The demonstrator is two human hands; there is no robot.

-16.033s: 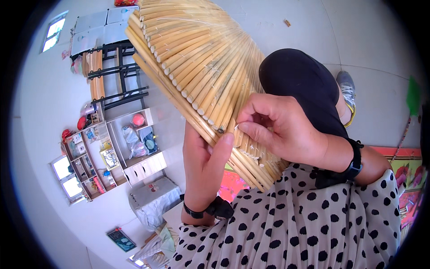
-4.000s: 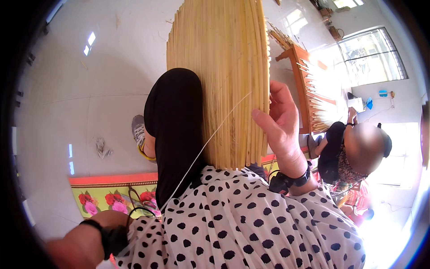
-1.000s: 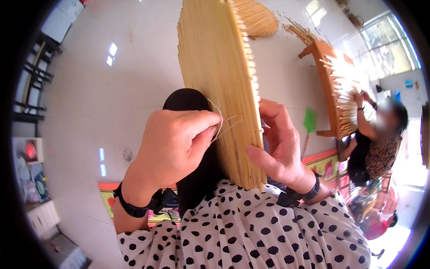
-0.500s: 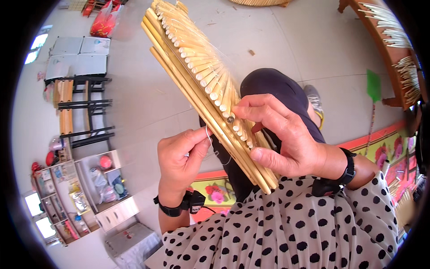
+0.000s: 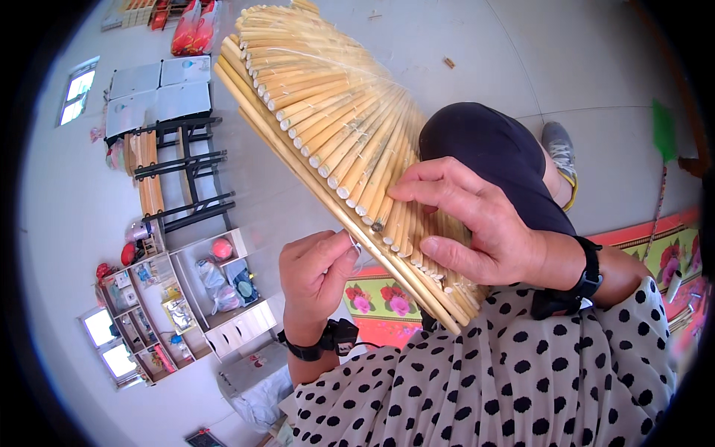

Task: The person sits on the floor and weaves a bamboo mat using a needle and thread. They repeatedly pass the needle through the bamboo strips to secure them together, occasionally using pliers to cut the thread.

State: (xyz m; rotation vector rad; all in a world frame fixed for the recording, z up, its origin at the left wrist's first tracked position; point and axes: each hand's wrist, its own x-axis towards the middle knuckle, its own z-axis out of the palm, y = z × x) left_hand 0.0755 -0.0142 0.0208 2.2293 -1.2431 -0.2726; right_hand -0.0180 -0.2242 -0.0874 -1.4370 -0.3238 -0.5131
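A panel of pale yellow reed stalks (image 5: pixel 328 112) stands tilted in front of me, its stalks fanned out side by side and bound with white thread. Long lengthwise reed rods (image 5: pixel 298 165) run along its near left edge. My left hand (image 5: pixel 314 270) is closed below that edge, thumb and forefinger pinching a white string (image 5: pixel 356 245) against the rods. Across the lower stalk ends lies my right hand (image 5: pixel 480 227), fingers and thumb spread and touching the panel. One stalk end near its fingertips is dark. The panel's underside is hidden.
My bent knee (image 5: pixel 477 138) is beside the panel. On the left stand a shelf unit (image 5: pixel 182 305), black folding frames (image 5: pixel 186 175) and white boxes (image 5: pixel 156 86). A green fly swatter (image 5: pixel 663 134) is at the right, and a floral mat (image 5: pixel 383 298) lies beneath me.
The panel has turned so that more of its fanned face shows. Less of the white string is visible at my left fingertips. My right hand keeps its spread pose; the view has shifted.
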